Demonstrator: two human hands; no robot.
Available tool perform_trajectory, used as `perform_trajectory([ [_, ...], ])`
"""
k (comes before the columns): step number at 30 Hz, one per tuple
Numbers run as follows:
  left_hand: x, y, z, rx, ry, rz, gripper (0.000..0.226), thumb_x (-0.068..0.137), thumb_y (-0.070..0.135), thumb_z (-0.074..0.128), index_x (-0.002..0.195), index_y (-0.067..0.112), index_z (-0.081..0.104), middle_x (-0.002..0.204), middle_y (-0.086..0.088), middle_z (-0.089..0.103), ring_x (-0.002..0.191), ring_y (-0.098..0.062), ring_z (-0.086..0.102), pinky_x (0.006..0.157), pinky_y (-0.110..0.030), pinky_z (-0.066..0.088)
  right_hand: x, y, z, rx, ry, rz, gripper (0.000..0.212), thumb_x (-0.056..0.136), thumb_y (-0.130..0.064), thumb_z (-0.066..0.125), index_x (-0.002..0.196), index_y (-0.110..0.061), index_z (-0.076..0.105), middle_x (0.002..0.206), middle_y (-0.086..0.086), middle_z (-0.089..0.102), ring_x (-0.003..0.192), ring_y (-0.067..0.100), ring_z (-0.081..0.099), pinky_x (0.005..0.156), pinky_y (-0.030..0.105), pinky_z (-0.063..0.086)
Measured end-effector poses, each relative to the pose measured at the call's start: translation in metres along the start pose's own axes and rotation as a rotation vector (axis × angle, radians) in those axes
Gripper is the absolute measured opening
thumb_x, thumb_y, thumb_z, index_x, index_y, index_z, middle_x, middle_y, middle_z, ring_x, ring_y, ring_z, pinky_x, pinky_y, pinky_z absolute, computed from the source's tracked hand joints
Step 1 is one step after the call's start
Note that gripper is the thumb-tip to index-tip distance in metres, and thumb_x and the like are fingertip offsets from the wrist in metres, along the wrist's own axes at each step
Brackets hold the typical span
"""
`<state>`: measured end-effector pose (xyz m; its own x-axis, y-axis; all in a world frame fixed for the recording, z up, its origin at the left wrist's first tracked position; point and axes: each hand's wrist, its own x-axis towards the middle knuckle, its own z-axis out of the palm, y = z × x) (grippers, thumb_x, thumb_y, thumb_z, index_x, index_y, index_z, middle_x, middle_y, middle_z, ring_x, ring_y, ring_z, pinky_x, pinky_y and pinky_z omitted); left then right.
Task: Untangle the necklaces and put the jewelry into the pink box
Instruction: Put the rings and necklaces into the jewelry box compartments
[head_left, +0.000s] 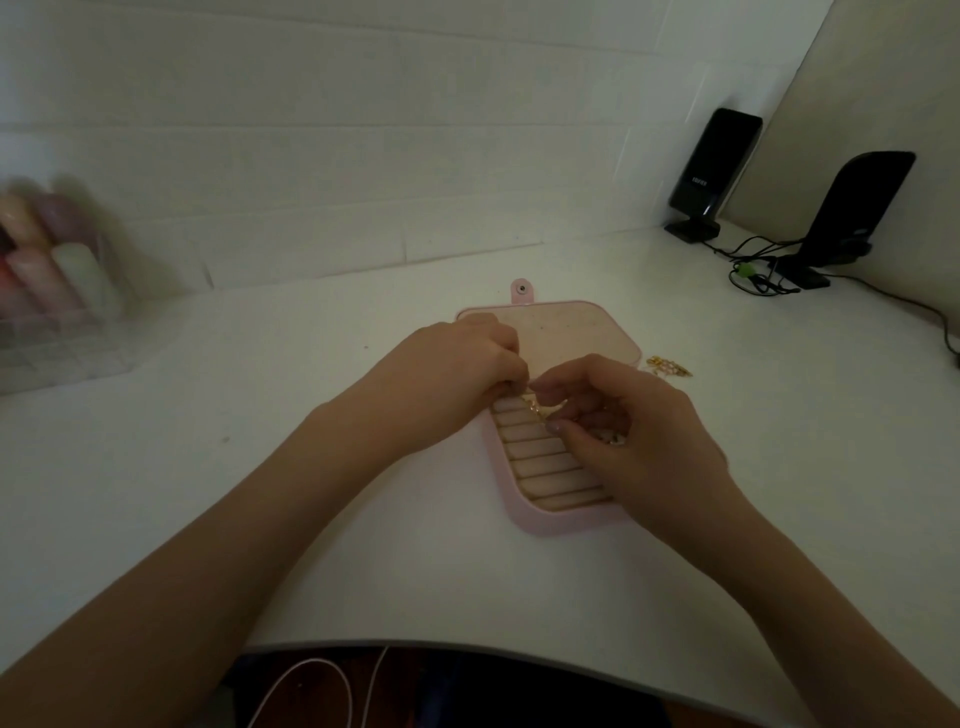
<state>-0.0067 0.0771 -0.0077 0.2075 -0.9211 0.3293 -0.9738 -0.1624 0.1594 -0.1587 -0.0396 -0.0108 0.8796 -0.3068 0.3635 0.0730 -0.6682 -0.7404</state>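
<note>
**Both hands pinching a gold chain over the open pink box**

Left hand (470, 364) sits at the centre of the frame, fingers curled in tight, and I see it pinching one end of a thin gold chain (535, 410). Right hand (628, 415), just beside it, curls its fingers too, thumb and forefinger nipping the same chain lower down. What else lies in that palm I cannot tell; something pale shows between the fingers.

Under both hands lies the pink box (524, 519), open flat on the white table (363, 545), with its ridged ring rows facing up and its lid (566, 332) spread toward the wall. More gold jewelry (670, 365) rests on the table right of the lid, just beside it.

Upper right, two black speakers (711, 171) stand with cables trailing. At the left edge, a blurred clear organizer (57, 322) holds pale bottles.
</note>
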Motion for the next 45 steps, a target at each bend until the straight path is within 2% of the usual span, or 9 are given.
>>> perform_trajectory([
  [4, -0.001, 0.002, -0.002, 0.016, -0.041, -0.022, 0.017, 0.095, 0.015, 0.052, 0.099, 0.015, 0.069, 0.101, -0.001, 0.059, 0.101, -0.020, 0.050, 0.072, -0.039, 0.045, -0.001, 0.003, 0.001, 0.002, -0.011, -0.005, 0.041, 0.079, 0.009, 0.066, 0.094, -0.029, 0.064, 0.091, -0.013, 0.069, 0.084, 0.006, 0.066, 0.078, 0.019, 0.054],
  [10, -0.006, 0.000, -0.004, -0.068, -0.012, -0.029, 0.017, 0.091, 0.013, 0.057, 0.097, 0.014, 0.072, 0.102, 0.000, 0.062, 0.099, -0.016, 0.051, 0.075, -0.036, 0.046, -0.003, 0.002, -0.004, -0.007, -0.037, 0.018, 0.032, 0.081, 0.001, 0.069, 0.094, -0.029, 0.066, 0.088, -0.018, 0.068, 0.079, 0.002, 0.066, 0.070, 0.011, 0.050],
  [13, -0.007, -0.005, -0.004, -0.133, -0.002, -0.045, 0.015, 0.086, 0.011, 0.061, 0.093, 0.015, 0.074, 0.100, 0.004, 0.063, 0.089, -0.006, 0.046, 0.078, -0.036, 0.048, 0.000, 0.002, -0.013, -0.068, 0.041, 0.021, 0.023, 0.086, -0.006, 0.065, 0.097, -0.026, 0.066, 0.087, -0.016, 0.069, 0.080, 0.002, 0.065, 0.070, 0.016, 0.052],
  [20, -0.005, -0.010, -0.007, -0.224, 0.115, -0.074, 0.022, 0.082, 0.001, 0.058, 0.090, 0.012, 0.074, 0.094, 0.000, 0.065, 0.084, -0.009, 0.050, 0.072, -0.009, 0.036, 0.013, 0.016, -0.037, -0.179, 0.145, 0.025, 0.023, 0.089, -0.005, 0.056, 0.101, -0.023, 0.066, 0.095, -0.021, 0.065, 0.087, -0.004, 0.059, 0.073, 0.006, 0.046],
  [27, -0.006, -0.012, 0.001, -0.224, 0.083, -0.063, 0.033, 0.079, 0.020, 0.047, 0.091, 0.019, 0.078, 0.100, 0.003, 0.066, 0.089, -0.006, 0.045, 0.076, -0.032, 0.044, 0.045, 0.080, -0.089, -0.423, 0.330, 0.179, 0.024, 0.091, -0.003, 0.052, 0.102, -0.019, 0.066, 0.100, -0.003, 0.066, 0.082, 0.007, 0.056, 0.069, 0.013, 0.039],
  [31, -0.006, -0.013, 0.003, -0.215, 0.060, -0.073, 0.037, 0.080, 0.021, 0.044, 0.096, 0.021, 0.077, 0.102, 0.003, 0.066, 0.089, -0.004, 0.044, 0.075, -0.028, 0.042, 0.047, 0.110, -0.100, -0.474, 0.188, 0.317, 0.022, 0.092, -0.016, 0.060, 0.113, -0.015, 0.067, 0.110, 0.004, 0.067, 0.090, 0.014, 0.057, 0.078, 0.025, 0.038],
  [35, -0.006, -0.016, 0.005, -0.180, 0.072, -0.066, 0.033, 0.081, 0.022, 0.047, 0.095, 0.020, 0.077, 0.102, 0.005, 0.066, 0.092, -0.004, 0.047, 0.076, -0.029, 0.045, 0.041, 0.123, -0.087, -0.493, 0.064, 0.345, 0.029, 0.086, -0.031, 0.068, 0.114, -0.023, 0.069, 0.110, -0.005, 0.063, 0.101, 0.013, 0.055, 0.088, 0.029, 0.039],
  [40, -0.005, -0.016, 0.007, -0.146, 0.092, -0.050, 0.030, 0.083, 0.021, 0.047, 0.093, 0.019, 0.075, 0.100, 0.005, 0.066, 0.094, -0.010, 0.053, 0.075, -0.026, 0.044, 0.045, 0.117, -0.077, -0.441, 0.147, 0.272, 0.002, 0.085, -0.019, 0.069, 0.085, -0.019, 0.071, 0.089, -0.006, 0.066, 0.083, 0.011, 0.056, 0.074, 0.025, 0.038],
  [45, -0.005, -0.016, 0.006, -0.206, 0.198, -0.041, 0.036, 0.081, 0.022, 0.041, 0.090, 0.017, 0.075, 0.096, 0.006, 0.065, 0.090, -0.015, 0.055, 0.077, -0.029, 0.045, 0.045, 0.121, -0.080, -0.345, 0.212, 0.277, 0.002, 0.087, -0.014, 0.065, 0.087, -0.015, 0.064, 0.083, -0.006, 0.066, 0.081, 0.009, 0.061, 0.067, 0.009, 0.040],
])
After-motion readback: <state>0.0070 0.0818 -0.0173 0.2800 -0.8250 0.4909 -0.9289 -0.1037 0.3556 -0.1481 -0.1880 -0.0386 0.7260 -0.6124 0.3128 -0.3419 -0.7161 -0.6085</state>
